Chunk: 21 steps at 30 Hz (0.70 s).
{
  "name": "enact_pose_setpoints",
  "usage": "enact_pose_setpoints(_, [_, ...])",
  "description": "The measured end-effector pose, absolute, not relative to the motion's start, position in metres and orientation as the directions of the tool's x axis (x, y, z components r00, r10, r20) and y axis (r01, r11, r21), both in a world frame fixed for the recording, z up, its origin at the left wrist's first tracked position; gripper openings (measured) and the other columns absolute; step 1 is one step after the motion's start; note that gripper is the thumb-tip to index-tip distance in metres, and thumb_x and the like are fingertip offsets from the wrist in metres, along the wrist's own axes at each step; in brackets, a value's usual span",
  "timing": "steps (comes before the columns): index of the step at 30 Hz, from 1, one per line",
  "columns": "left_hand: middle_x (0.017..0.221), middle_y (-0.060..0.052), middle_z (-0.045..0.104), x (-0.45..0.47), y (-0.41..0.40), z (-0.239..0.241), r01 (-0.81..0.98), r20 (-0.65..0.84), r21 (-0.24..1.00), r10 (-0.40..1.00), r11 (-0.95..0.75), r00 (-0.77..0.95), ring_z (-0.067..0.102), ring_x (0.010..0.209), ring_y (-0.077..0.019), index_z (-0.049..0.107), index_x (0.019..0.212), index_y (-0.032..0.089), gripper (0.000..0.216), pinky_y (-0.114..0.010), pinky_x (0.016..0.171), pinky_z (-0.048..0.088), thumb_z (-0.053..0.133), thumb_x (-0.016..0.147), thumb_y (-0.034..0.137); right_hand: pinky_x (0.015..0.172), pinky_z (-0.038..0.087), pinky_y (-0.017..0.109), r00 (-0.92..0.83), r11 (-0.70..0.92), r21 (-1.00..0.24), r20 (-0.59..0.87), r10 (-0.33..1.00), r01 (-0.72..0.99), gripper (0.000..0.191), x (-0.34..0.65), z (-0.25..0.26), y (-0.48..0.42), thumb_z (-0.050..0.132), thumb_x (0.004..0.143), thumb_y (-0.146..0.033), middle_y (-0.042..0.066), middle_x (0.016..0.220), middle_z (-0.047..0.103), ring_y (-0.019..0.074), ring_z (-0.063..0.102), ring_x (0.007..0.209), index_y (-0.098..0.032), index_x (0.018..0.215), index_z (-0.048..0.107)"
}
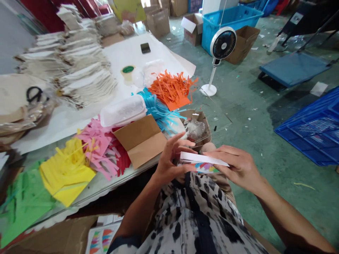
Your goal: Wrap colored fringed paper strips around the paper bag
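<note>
White, flat, printed packet bridges left fingers and right fingers.

No words, numbers or brand names are coming out clearly enough to read. A white label near the left edge of a black panel is carrying dark marks too blurred to make out, and the fan is showing a small pale badge at its middle. The white packet and the printed sheets by the carton's right edge are bearing coloured pictures, their lettering, if any, staying illegible.
</note>
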State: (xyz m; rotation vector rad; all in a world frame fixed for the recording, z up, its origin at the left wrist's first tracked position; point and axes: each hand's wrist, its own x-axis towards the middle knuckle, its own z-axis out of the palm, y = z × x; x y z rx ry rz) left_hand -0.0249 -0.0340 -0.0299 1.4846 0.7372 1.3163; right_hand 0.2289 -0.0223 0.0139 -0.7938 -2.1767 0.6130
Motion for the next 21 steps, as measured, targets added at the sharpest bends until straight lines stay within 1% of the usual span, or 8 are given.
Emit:
enact_pose_setpoints(3, [0.115,-0.009,0.08,-0.025,-0.035,-0.033,-0.088,0.313,0.95,0.91,-0.301,0.272,0.078,0.096,-0.0205,0.064,0.141,0.026,0.07,-0.027,0.081,0.062,0.092,0.078,0.03,0.077,0.057,0.026,-0.561,0.649,-0.683,0.409,0.72,0.335,0.03,0.23,0.012,-0.02,0.066,0.1,-0.024,0.006,0.102,0.079,0.0165,0.073,0.087,-0.023,0.129,0.075])
enact_pose_setpoints(5, [0.106,-0.008,0.082,-0.025,-0.034,-0.036,-0.065,0.286,0.958,0.925,-0.279,0.249,0.077,0.09,-0.019,0.071,0.131,0.021,0.056,-0.025,0.078,0.06,0.091,0.079,0.031,0.079,0.058,0.026,-0.587,0.589,-0.737,0.328,0.74,0.331,0.038,0.231,0.01,-0.019,0.073,0.097,-0.031,0.006,0.109,0.08,0.0173,0.074,0.092,-0.025,0.134,0.072])
enact_pose_setpoints(7, [0.104,-0.009,0.082,-0.025,-0.033,-0.039,-0.054,0.248,0.969,0.946,-0.242,0.211,0.076,0.087,-0.0188,0.074,0.125,0.019,0.048,-0.025,0.076,0.059,0.089,0.082,0.033,0.081,0.058,0.027,-0.594,0.495,-0.804,0.232,0.77,0.329,0.045,0.232,0.008,-0.018,0.077,0.094,-0.037,0.007,0.116,0.08,0.0185,0.075,0.097,-0.027,0.137,0.071])
enact_pose_setpoints(12, [0.101,-0.009,0.081,-0.024,-0.032,-0.053,-0.038,0.214,0.977,0.957,-0.211,0.196,0.073,0.084,-0.0168,0.079,0.112,0.016,0.031,-0.024,0.073,0.057,0.084,0.086,0.033,0.074,0.057,0.024,-0.58,0.223,-0.928,0.008,0.814,0.299,0.036,0.237,-0.009,-0.012,0.068,0.1,-0.042,0.005,0.117,0.08,0.0178,0.074,0.094,-0.028,0.133,0.075])
enact_pose_setpoints(15, [0.106,-0.008,0.08,-0.024,-0.032,-0.064,-0.027,0.198,0.98,0.958,-0.197,0.205,0.074,0.088,-0.0179,0.075,0.119,0.018,0.036,-0.026,0.076,0.057,0.082,0.087,0.033,0.077,0.057,0.026,-0.553,0.107,-0.946,-0.085,0.829,0.306,0.039,0.238,-0.019,-0.009,0.059,0.104,-0.046,0.005,0.121,0.08,0.02,0.074,0.1,-0.028,0.136,0.073])
enact_pose_setpoints(18, [0.119,-0.01,0.077,-0.023,-0.032,-0.071,0.014,0.21,0.976,0.948,-0.219,0.238,0.076,0.098,-0.0212,0.056,0.148,0.025,0.064,-0.03,0.082,0.06,0.081,0.089,0.033,0.085,0.058,0.029,-0.507,0.03,-0.945,-0.148,0.849,0.325,0.042,0.238,-0.023,-0.007,0.058,0.104,-0.05,0.005,0.123,0.08,0.0223,0.074,0.106,-0.029,0.137,0.073])
enact_pose_setpoints(19, [0.126,-0.011,0.075,-0.022,-0.033,-0.072,0.05,0.253,0.961,0.937,-0.272,0.24,0.075,0.106,-0.0232,0.05,0.152,0.027,0.07,-0.032,0.087,0.061,0.081,0.09,0.033,0.087,0.057,0.029,-0.492,0.023,-0.943,-0.152,0.857,0.332,0.042,0.237,-0.023,-0.007,0.059,0.104,-0.052,0.004,0.124,0.079,0.023,0.074,0.108,-0.029,0.137,0.073])
enact_pose_setpoints(21, [0.142,-0.015,0.066,-0.023,-0.034,-0.071,0.177,0.381,0.885,0.889,-0.431,0.254,0.069,0.125,-0.0278,0.05,0.15,0.028,0.069,-0.04,0.1,0.059,0.082,0.089,0.033,0.09,0.057,0.03,-0.461,0.024,-0.937,-0.149,0.874,0.349,0.042,0.236,-0.022,-0.007,0.06,0.103,-0.053,0.004,0.128,0.078,0.0242,0.074,0.112,-0.031,0.136,0.074])
